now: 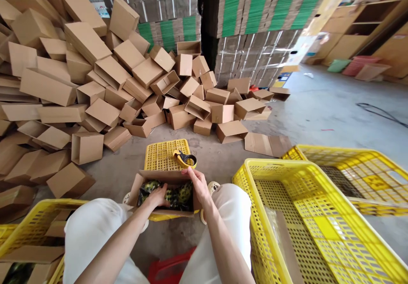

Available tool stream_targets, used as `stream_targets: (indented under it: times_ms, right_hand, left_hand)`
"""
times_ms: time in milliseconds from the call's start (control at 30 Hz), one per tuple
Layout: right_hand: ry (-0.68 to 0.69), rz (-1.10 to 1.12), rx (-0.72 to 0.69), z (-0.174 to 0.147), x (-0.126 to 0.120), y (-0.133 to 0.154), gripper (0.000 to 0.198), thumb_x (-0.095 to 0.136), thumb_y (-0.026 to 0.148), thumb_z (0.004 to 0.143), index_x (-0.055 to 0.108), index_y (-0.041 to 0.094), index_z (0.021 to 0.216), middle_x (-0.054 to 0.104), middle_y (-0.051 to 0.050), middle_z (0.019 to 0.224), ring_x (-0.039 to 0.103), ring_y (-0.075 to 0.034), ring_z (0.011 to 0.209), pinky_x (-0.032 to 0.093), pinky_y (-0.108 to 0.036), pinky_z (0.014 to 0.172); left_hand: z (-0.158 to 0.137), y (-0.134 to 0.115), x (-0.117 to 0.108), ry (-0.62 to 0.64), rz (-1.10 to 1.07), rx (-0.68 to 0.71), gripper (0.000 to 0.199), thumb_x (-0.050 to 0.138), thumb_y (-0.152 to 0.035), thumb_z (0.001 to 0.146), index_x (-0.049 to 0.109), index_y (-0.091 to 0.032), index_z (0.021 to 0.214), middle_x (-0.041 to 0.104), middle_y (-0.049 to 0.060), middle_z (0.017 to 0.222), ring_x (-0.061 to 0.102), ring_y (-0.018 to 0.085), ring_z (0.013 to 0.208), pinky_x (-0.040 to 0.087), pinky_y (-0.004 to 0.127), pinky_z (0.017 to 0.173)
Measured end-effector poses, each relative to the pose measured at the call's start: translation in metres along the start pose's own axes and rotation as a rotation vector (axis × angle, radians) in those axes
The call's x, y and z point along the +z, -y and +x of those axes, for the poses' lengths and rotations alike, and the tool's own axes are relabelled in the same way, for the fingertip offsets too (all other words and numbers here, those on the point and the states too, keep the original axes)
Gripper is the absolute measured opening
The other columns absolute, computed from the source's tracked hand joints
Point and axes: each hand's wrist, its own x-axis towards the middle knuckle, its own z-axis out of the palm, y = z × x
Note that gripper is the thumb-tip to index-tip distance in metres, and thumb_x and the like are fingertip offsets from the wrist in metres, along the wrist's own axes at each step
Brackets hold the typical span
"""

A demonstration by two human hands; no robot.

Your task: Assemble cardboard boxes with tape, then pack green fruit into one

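An open cardboard box [149, 174] sits between my knees on an upturned yellow crate [159, 153]. Inside it are dark green, yellow-spotted items [185, 193] with shiny clear plastic around them; their kind is unclear. My left hand [158, 197] reaches into the box and rests on these items, thumb and fingers apart, some fingertips hidden. At the box's far right corner, my right hand [199, 185] grips the cardboard edge between thumb and fingers. A yellow and black tape dispenser [185, 158] lies on the crate just beyond the box.
Many empty cardboard boxes [105, 112] are heaped ahead and left. Large yellow crates [306, 216] stand at my right. Another yellow crate [35, 216] at my left holds cardboard boxes. Bundled flat cardboard [258, 8] is stacked behind. Something red [170, 267] shows beneath me.
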Motion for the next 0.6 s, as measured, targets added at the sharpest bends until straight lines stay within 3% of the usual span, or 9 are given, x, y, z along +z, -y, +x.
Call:
stream_targets:
  times_ms: [133,300,467,600]
  right_hand:
    - [0.016,0.0,0.02,-0.001,0.001,0.001,0.066,0.062,0.083,0.087,0.084,0.021,0.098,0.081,-0.009,0.101,0.07,-0.033,0.109,0.05,-0.047,0.107]
    - [0.023,-0.053,0.01,-0.005,0.0,0.007,0.063,0.062,0.079,0.089,0.084,0.021,0.097,0.081,-0.009,0.101,0.07,-0.033,0.11,0.05,-0.046,0.107]
    - [0.232,-0.13,0.029,-0.008,0.002,0.007,0.05,0.074,0.066,0.088,0.083,0.024,0.111,0.08,-0.006,0.107,0.072,-0.029,0.105,0.055,-0.044,0.102]
    - [0.361,-0.015,0.06,-0.01,0.005,0.004,0.065,0.084,0.058,0.082,0.07,0.032,0.14,0.074,-0.005,0.134,0.07,-0.025,0.114,0.055,-0.042,0.106]
  left_hand:
    - [-0.008,0.002,0.0,-0.021,-0.044,0.024,0.09,0.086,-0.015,0.054,0.055,-0.015,0.138,0.071,0.026,0.134,0.066,0.043,0.128,0.048,0.043,0.104]
    - [-0.024,-0.002,-0.013,-0.066,-0.223,0.064,0.072,0.075,-0.02,0.072,0.052,-0.021,0.14,0.072,0.015,0.132,0.069,0.03,0.12,0.053,0.034,0.093]
    - [-0.055,-0.012,-0.022,0.075,-0.945,0.107,0.077,0.079,-0.033,0.075,0.05,-0.027,0.146,0.073,0.01,0.13,0.072,0.023,0.106,0.056,0.03,0.081]
    - [-0.069,-0.025,-0.027,0.124,-1.316,0.106,0.076,0.074,-0.035,0.078,0.049,-0.024,0.149,0.077,0.01,0.114,0.073,0.019,0.083,0.056,0.03,0.071]
